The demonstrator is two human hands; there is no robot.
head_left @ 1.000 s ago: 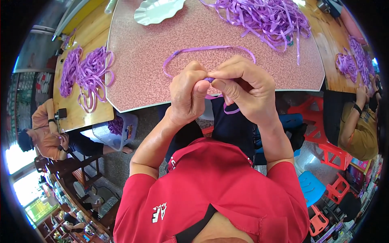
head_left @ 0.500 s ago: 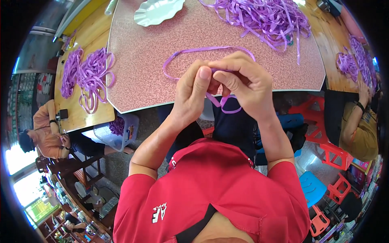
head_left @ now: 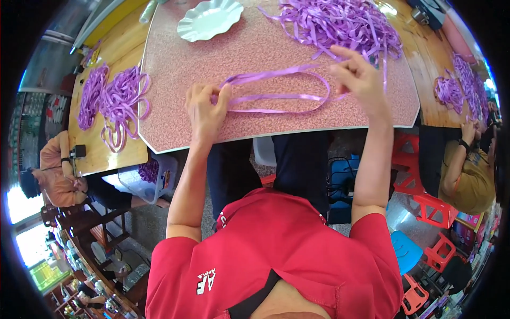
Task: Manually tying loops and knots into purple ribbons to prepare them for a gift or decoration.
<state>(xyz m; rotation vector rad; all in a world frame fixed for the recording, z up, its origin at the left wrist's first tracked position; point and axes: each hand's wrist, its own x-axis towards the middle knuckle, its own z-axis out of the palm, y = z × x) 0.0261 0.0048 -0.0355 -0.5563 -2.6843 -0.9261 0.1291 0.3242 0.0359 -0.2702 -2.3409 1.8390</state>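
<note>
A narrow purple ribbon (head_left: 276, 98) stretches in long loops just above or on the pink speckled tabletop in front of me. My left hand (head_left: 207, 109) is closed round its left end, thumb and fingers pressed together. At the right, my right hand (head_left: 357, 80) is raised, with the index finger stretched out and the others curled. Two strands run past the loop's rounded end toward these fingers and seem to be held there, though motion blurs them. Beyond this hand lies a large tangled heap of purple ribbon (head_left: 340, 26).
A white scalloped dish (head_left: 210, 20) stands at the far left of the table (head_left: 175, 106). More purple ribbon bundles (head_left: 119, 93) hang over the wooden table on the left. Two people (head_left: 58, 170) sit at the sides. Red and blue stools (head_left: 408, 250) stand at lower right.
My hands were together, pinching the ribbon close in front of me. They have moved apart, left hand leftward, right hand up and to the right, drawing the ribbon out lengthwise.
</note>
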